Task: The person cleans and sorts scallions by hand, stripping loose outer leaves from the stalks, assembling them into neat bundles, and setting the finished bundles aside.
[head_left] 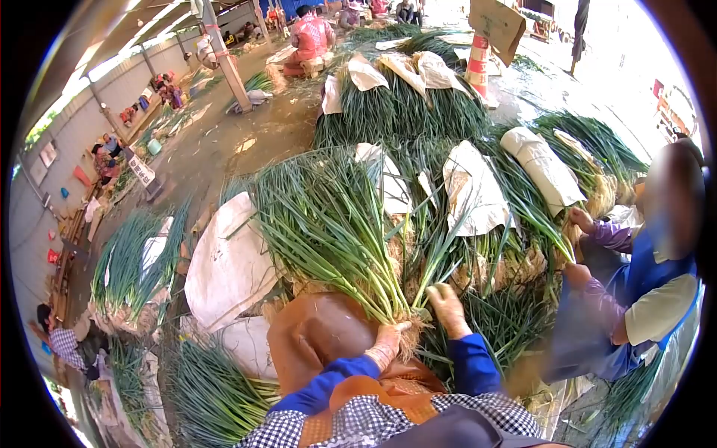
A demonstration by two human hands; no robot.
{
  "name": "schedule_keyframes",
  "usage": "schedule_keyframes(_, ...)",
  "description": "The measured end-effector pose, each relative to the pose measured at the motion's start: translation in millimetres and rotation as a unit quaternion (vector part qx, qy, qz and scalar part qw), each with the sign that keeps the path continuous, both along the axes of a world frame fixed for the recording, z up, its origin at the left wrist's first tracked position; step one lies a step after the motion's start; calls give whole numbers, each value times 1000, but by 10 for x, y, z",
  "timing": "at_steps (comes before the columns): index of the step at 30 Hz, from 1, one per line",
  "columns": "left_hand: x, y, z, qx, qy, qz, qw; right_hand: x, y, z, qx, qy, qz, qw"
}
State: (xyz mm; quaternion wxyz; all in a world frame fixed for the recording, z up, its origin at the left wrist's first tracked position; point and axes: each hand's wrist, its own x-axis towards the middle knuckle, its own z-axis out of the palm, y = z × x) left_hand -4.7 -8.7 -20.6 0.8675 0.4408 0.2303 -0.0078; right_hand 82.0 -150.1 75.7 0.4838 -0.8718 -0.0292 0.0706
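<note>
Head view: your left hand [386, 342] grips the green onion bunch [347, 235] at its root end, nearer than your right; its long axis runs forward and leftward from there. Your right hand [447, 308] sits just right of the roots; I cannot tell if it pinches stalks. Your brown apron [317, 328] lies left of the grip, stacked bundles [351, 119] beyond, a co-worker [648, 272] to the right.

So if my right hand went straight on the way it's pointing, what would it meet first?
Probably the green onion stalks leaning just ahead of your right hand, beside the bunch in your left hand. Depth is unclear; your right hand may already touch them.
</note>
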Motion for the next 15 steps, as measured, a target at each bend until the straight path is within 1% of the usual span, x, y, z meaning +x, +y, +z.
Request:
schedule_keyframes(1, 5, -12, 66, -2, -4, -1, 1000, -12, 120, 204, -116, 54, 64, 990)
schedule_keyframes(2, -23, -17, 167, -7, 21, 8, 1000, 24, 189, 94, -208, 63, 98, 971)
schedule_keyframes(3, -41, -12, 268, -11, 46, 16, 999, 63, 249, -63, -274, 80, 116, 951)
schedule_keyframes(4, -30, -4, 198, 3, 44, 21, 999, 55, 239, -291, -346, -35, 211, 913)
schedule_keyframes(5, -10, 5, 214, 2, 40, 20, 999, 30, 196, -474, -410, -151, 300, 848)
schedule_keyframes(6, -6, -8, 216, -19, 20, 29, 999, 5, 172, -522, -413, -206, 299, 835)
schedule_keyframes(7, -36, -29, 222, -41, 4, 39, 998, -3, 160, -558, -417, -203, 299, 834)
schedule_keyframes(8, -47, -22, 227, -40, 25, 20, 999, -9, 165, -602, -393, -175, 253, 867)
schedule_keyframes(9, -24, -40, 228, -44, 30, 20, 998, -41, 200, -663, -381, -178, 221, 880)
schedule_keyframes(10, 3, -47, 169, -64, -4, 16, 998, -75, 238, -707, -367, -182, 189, 892)
schedule_keyframes(11, -10, -51, 239, -83, -34, 11, 996, -190, 319, -392, -327, -153, 145, 921)
schedule_keyframes(12, -54, -31, 296, -63, 16, -1, 998, -187, 313, -467, -300, -203, 157, 919)
schedule_keyframes(13, -42, -36, 290, -57, -18, 15, 998, -210, 313, -569, -271, -250, 169, 914)
schedule_keyframes(14, -58, -40, 251, 9, -37, 15, 999, -210, 311, -404, -221, -280, 226, 906)
schedule_keyframes(15, -129, -31, 225, -102, -7, 40, 994, -315, 282, -192, -166, -304, 278, 896)
